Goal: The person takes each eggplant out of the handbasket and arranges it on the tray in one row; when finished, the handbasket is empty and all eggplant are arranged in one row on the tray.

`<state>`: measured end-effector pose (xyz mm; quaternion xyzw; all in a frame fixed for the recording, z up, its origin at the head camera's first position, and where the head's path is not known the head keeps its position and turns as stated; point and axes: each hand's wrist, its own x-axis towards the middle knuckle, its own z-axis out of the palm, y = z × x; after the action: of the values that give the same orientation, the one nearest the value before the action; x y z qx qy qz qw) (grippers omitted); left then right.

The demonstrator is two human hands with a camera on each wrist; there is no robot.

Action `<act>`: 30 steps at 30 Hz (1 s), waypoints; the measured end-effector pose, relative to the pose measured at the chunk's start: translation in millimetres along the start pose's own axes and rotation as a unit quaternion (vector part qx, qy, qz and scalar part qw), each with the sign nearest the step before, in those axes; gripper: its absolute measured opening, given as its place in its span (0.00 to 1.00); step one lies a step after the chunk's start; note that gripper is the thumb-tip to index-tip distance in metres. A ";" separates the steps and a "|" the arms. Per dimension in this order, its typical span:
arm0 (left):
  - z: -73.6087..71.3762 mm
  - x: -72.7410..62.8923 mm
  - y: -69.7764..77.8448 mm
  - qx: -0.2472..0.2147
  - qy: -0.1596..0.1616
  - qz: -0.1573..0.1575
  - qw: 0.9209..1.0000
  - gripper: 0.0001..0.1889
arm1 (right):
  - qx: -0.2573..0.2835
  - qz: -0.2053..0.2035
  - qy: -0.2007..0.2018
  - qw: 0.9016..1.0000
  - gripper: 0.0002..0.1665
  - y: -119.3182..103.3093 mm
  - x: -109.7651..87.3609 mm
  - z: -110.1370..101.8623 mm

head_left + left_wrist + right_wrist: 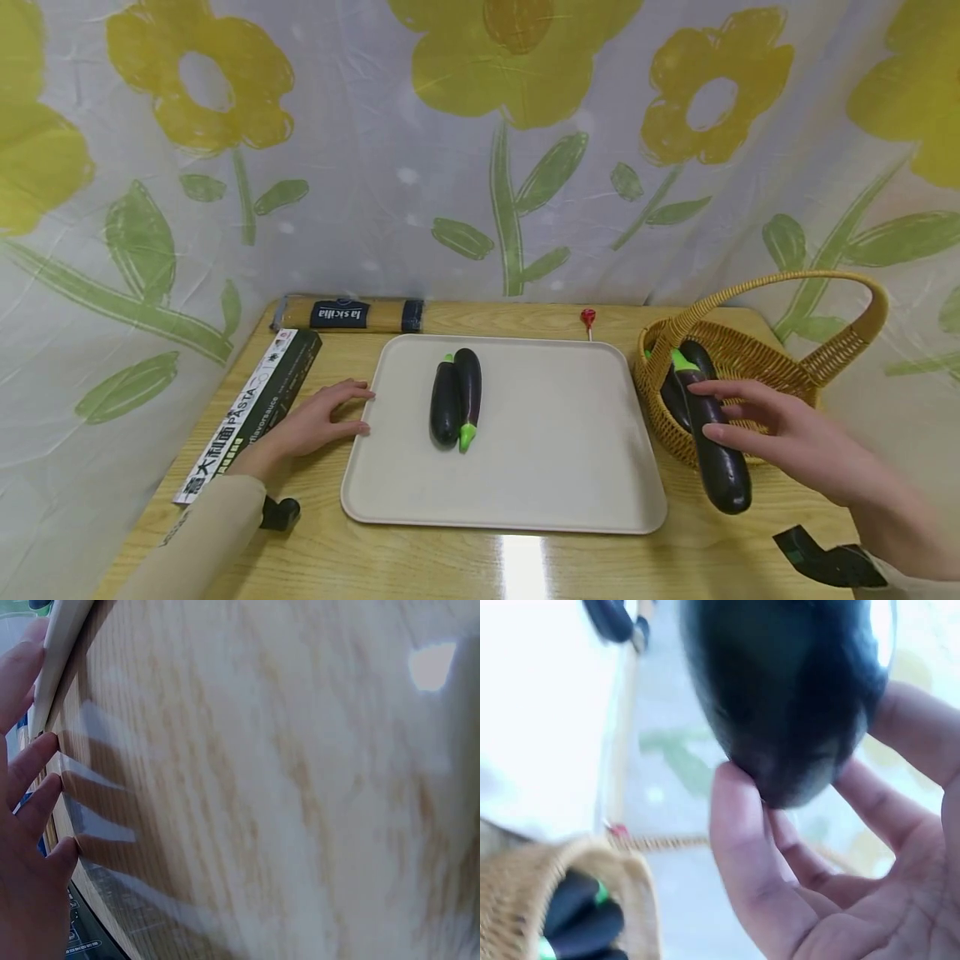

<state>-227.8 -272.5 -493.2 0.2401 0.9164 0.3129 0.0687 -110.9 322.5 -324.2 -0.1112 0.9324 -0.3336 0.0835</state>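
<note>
Eggplant held — box reads "PASTA".

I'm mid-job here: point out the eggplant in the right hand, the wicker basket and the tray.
Held eggplant [720, 468]: head view, lower part of its dark body.
Wicker basket [752, 357]: head view, inner wall on the far side.
Tray [558, 437]: head view, bare middle surface.

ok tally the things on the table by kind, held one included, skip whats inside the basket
Eggplants: 3, one in the right hand
Tray: 1
Basket: 1
Pasta box: 1
Pasta packet: 1
Lollipop: 1
Total: 8
</note>
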 end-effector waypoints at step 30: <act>-0.8 0.2 1.8 0.007 0.005 0.002 1.000 0.27 | 0.037 -0.104 -0.048 0.993 0.26 -41.0 136.3 137.1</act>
<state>-227.4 -271.6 -491.5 0.2408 0.9184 0.3078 0.0619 -204.2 173.0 -413.6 -0.2205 0.8977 -0.3690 0.0967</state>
